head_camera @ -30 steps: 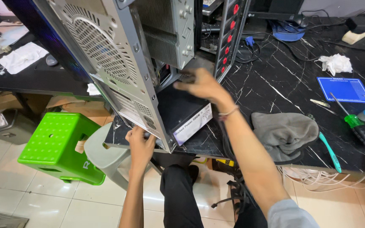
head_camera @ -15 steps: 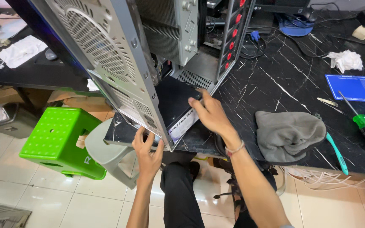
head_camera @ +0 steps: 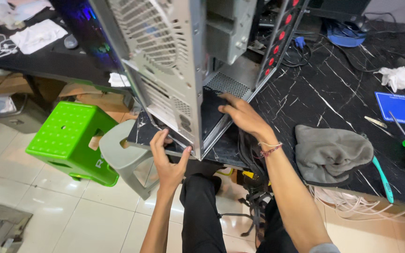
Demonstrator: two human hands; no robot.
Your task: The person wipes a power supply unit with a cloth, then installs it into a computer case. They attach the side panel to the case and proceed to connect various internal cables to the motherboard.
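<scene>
A grey computer case [head_camera: 165, 70] stands at the front edge of the black marbled surface [head_camera: 333, 98]. The left hand [head_camera: 169, 161] pinches its lower corner; the right hand [head_camera: 242, 115] presses flat, fingers spread, on a black unit [head_camera: 210, 112] inside. A grey cloth [head_camera: 331, 152] lies nearby.

Only real candidate is that flat blue rectangular card [head_camera: 403, 108] with pale print, lying near the right edge of the black marble tabletop [head_camera: 324, 98]. No screens or signs that I can make out.
</scene>
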